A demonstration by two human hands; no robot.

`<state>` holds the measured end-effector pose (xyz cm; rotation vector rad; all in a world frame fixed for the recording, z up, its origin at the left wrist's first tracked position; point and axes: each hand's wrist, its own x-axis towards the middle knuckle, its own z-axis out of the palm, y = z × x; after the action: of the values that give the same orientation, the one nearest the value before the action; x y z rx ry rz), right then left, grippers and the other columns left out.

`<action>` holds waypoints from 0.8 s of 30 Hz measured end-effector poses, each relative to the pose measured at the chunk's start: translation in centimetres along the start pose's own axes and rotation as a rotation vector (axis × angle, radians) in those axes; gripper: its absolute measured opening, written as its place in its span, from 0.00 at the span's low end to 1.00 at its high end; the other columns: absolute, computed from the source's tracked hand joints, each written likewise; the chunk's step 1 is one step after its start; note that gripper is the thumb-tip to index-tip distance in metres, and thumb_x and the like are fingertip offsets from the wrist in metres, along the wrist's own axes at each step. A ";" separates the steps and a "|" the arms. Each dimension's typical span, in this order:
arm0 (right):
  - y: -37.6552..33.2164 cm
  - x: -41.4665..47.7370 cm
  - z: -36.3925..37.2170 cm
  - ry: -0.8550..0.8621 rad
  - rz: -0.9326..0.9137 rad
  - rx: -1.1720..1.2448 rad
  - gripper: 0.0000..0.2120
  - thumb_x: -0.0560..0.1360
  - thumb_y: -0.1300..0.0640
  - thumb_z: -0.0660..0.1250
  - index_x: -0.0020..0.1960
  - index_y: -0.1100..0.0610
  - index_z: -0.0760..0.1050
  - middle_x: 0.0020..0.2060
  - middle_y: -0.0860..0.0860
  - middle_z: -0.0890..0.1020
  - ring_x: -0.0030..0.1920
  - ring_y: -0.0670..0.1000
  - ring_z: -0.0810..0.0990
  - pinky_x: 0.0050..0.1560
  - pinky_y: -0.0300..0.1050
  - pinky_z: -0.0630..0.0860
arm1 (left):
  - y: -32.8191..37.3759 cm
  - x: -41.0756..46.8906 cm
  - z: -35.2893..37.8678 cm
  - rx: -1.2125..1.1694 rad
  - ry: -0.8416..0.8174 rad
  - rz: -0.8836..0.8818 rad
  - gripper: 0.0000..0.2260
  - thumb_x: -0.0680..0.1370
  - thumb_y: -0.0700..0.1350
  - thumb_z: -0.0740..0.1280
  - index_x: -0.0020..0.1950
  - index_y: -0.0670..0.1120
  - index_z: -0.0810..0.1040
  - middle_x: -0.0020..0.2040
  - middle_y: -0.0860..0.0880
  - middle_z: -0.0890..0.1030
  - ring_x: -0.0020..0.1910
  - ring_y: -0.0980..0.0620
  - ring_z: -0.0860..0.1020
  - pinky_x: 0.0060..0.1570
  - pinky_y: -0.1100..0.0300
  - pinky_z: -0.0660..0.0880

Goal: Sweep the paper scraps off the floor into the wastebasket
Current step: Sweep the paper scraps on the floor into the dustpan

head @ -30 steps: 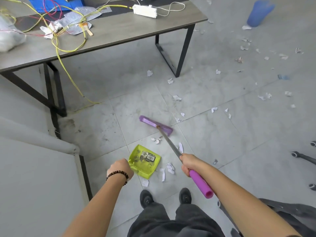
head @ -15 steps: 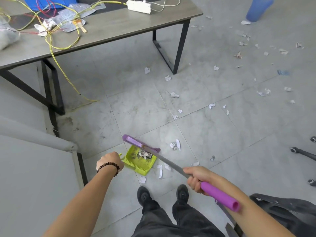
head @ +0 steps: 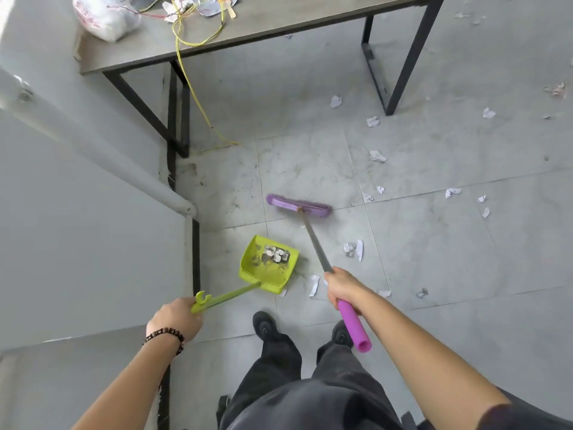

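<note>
Ahead of the right hand (head: 342, 287), paper scraps (head: 353, 249) lie beside the broom (head: 299, 207).

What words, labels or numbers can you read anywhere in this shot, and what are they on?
None can be read.
White plastic bag on the table: red print, too blurred to read.
Paper scraps in the green dustpan: dark marks, too small to tell.
Purple broom and its handle: no marking visible.
</note>
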<state>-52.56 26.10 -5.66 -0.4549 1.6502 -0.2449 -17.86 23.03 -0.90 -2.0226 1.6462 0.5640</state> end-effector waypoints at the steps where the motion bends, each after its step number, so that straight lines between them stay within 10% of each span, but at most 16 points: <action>1: 0.2 0.2 0.1 -0.008 0.024 -0.004 0.13 0.72 0.66 0.56 0.55 0.62 0.72 0.30 0.57 0.74 0.26 0.53 0.72 0.30 0.42 0.72 | -0.9 -0.4 0.3 0.005 0.003 -0.004 0.08 0.77 0.54 0.60 0.50 0.60 0.78 0.36 0.53 0.80 0.35 0.51 0.79 0.36 0.61 0.75; 8: 2.1 -1.1 2.0 -0.026 0.223 0.108 0.09 0.79 0.62 0.56 0.41 0.61 0.69 0.28 0.55 0.70 0.21 0.47 0.64 0.23 0.36 0.64 | -5.9 -0.4 1.1 0.133 -0.023 0.030 0.08 0.75 0.52 0.61 0.50 0.60 0.78 0.39 0.56 0.80 0.39 0.51 0.80 0.37 0.62 0.75; 15: 5.5 -2.9 7.0 0.058 0.303 0.217 0.13 0.80 0.58 0.54 0.62 0.57 0.70 0.34 0.55 0.75 0.16 0.44 0.65 0.19 0.33 0.64 | -10.0 2.3 1.1 0.207 -0.063 0.179 0.08 0.75 0.50 0.60 0.49 0.58 0.79 0.41 0.57 0.80 0.41 0.53 0.80 0.41 0.61 0.78; 24: 7.0 -5.5 11.0 0.168 0.248 0.274 0.13 0.80 0.53 0.58 0.44 0.61 0.72 0.22 0.52 0.69 0.19 0.47 0.63 0.19 0.36 0.62 | -11.3 2.2 2.4 0.254 -0.063 0.300 0.13 0.75 0.48 0.60 0.56 0.58 0.78 0.51 0.54 0.81 0.53 0.50 0.81 0.48 0.59 0.76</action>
<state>-42.39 35.91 -5.14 -0.0213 1.7855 -0.3247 -6.35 24.65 -3.05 -1.5765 1.8912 0.4851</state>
